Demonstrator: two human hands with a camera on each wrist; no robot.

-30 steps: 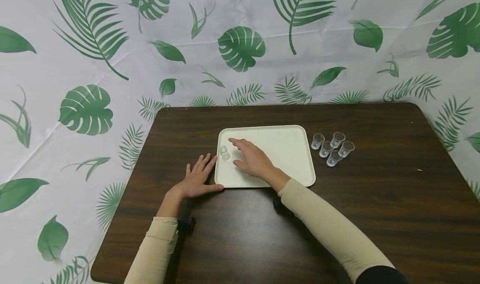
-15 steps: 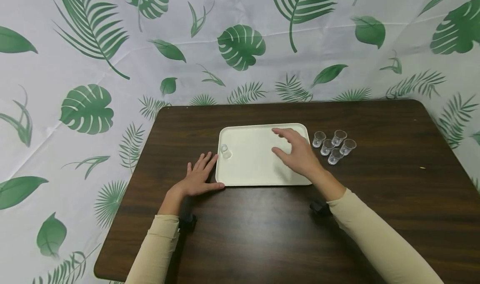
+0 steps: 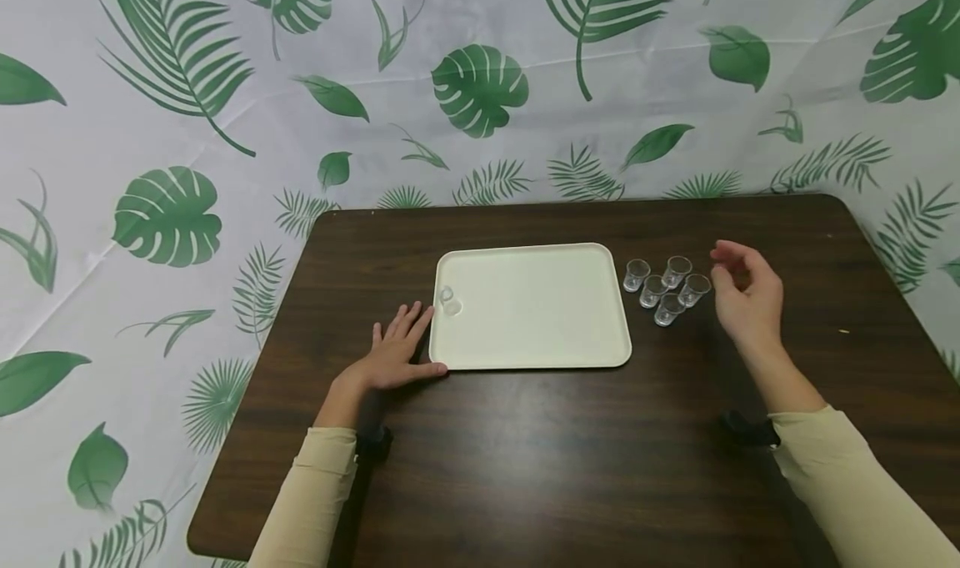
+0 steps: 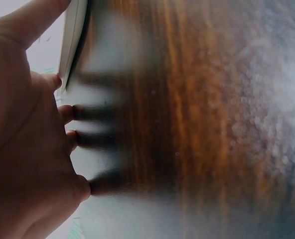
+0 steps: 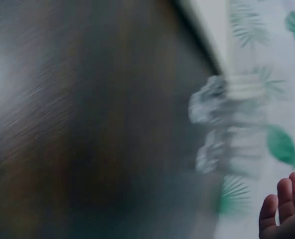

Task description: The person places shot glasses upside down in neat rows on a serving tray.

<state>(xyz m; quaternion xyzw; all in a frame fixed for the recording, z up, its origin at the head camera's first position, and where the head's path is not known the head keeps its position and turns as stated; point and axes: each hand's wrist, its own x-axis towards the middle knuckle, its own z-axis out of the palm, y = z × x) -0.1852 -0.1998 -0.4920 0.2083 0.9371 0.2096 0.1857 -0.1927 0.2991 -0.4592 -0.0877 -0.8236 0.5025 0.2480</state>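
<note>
A cream tray (image 3: 536,309) lies on the dark wooden table. Near its left edge stands one small clear shot glass (image 3: 450,301). My left hand (image 3: 390,359) rests at the tray's lower left corner, fingers spread, thumb and index fingertip at the rim; the left wrist view shows fingertips down on the table. To the tray's right several clear shot glasses (image 3: 666,291) stand close together. My right hand (image 3: 750,297) is just right of this cluster, above the table, fingers loosely bent and nothing in them. In the right wrist view its fingers (image 5: 285,199) show at the lower right.
The dark wooden table (image 3: 525,468) reaches back to a white cloth (image 3: 480,168) printed with green leaves, hanging behind and at both sides. A tiny light speck (image 3: 843,331) lies on the table at the right.
My right hand has moved right, from over the tray near the lone shot glass, across the tray and past the cluster of glasses. The left hand stays at the tray's corner.
</note>
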